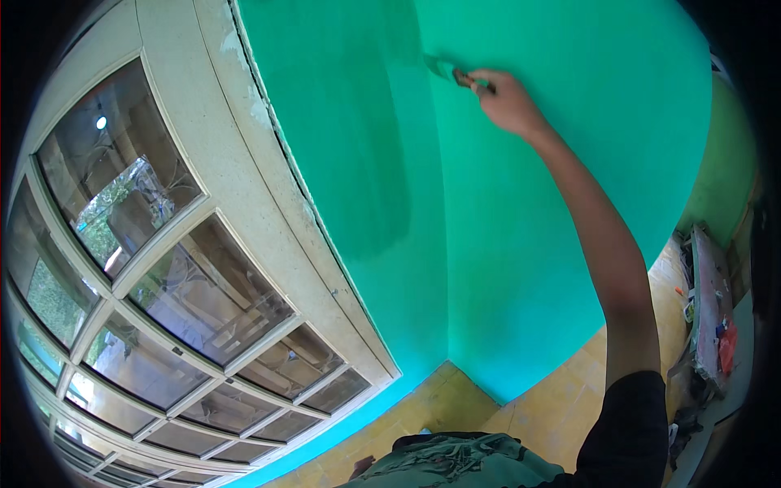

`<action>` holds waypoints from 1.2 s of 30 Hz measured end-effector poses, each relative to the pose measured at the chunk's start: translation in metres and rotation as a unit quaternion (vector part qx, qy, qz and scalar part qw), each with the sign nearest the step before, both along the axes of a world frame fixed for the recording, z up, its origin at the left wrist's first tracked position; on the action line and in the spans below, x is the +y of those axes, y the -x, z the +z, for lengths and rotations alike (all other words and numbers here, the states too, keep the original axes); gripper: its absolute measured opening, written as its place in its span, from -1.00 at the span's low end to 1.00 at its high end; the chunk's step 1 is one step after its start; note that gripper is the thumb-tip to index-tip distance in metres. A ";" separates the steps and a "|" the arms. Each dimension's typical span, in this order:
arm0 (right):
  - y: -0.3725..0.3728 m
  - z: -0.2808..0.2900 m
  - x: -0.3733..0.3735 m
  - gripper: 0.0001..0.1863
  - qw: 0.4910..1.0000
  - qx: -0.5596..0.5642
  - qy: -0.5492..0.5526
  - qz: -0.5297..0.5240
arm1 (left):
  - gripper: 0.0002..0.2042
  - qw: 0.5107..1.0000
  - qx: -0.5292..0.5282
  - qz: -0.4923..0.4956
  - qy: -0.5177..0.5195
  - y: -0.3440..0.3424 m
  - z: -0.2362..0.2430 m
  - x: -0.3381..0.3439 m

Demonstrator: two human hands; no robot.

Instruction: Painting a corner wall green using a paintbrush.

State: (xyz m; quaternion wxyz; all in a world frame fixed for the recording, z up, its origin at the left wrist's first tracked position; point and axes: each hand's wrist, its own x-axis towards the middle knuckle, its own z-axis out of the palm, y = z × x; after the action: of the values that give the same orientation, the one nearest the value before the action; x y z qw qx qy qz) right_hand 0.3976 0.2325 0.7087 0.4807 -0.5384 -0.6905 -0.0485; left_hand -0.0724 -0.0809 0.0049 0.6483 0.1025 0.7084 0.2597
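My right hand (pixel 508 102) is raised high and closed around the brown handle of a paintbrush (pixel 443 69). The brush's green-coated head is at the inner corner where two stretches of green wall (pixel 561 179) meet. On the stretch left of that corner, a darker green patch (pixel 370 179) reaches down to about mid-height. Only a small part of my left hand (pixel 363 466) shows, low beside my green shirt. Its fingers are too hidden to read, and whether it holds anything cannot be seen.
At left stands a cream wooden frame (pixel 244 175) with several glass panes, its edge bordering the green wall. Yellowish floor tiles (pixel 455 398) lie below. Toward the right edge, a worn board or table (pixel 708 301) carries small items, one red (pixel 726 348).
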 end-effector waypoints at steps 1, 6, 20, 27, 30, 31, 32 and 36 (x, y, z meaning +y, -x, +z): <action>0.005 0.014 0.005 -0.69 1.000 0.012 -0.006 -0.001 | -0.73 1.000 -0.005 -0.001 -0.009 0.001 -0.003 0.008; 0.020 0.049 0.038 -0.64 0.996 0.033 -0.073 -0.025 | -0.72 0.998 -0.023 -0.025 -0.050 0.020 -0.021 0.044; 0.042 0.046 0.056 -0.62 0.996 0.056 -0.022 -0.066 | -0.71 0.982 -0.089 -0.079 -0.149 -0.009 -0.061 0.105; 0.031 0.002 0.063 -0.63 0.996 0.051 -0.030 -0.073 | -0.70 0.970 -0.112 -0.113 -0.186 -0.032 -0.076 0.111; 0.035 -0.011 0.062 -0.63 0.996 0.058 -0.028 -0.055 | -0.70 0.963 -0.122 -0.121 -0.206 -0.037 -0.082 0.112; 0.033 -0.017 0.062 -0.63 0.996 0.060 -0.022 -0.056 | -0.70 0.961 -0.126 -0.126 -0.212 -0.036 -0.083 0.109; 0.033 -0.020 0.061 -0.63 0.996 0.063 -0.017 -0.055 | -0.70 0.959 -0.129 -0.129 -0.218 -0.032 -0.085 0.106; 0.037 -0.037 0.054 -0.64 0.996 0.068 -0.003 -0.063 | -0.70 0.950 -0.138 -0.137 -0.244 -0.018 -0.091 0.095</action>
State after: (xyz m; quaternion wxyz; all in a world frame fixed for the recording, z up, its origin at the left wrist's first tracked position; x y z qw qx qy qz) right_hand 0.3602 0.2868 0.6716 0.5239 -0.5819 -0.6205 -0.0440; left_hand -0.0548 0.0141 -0.0865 0.7245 0.3165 0.5062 0.3446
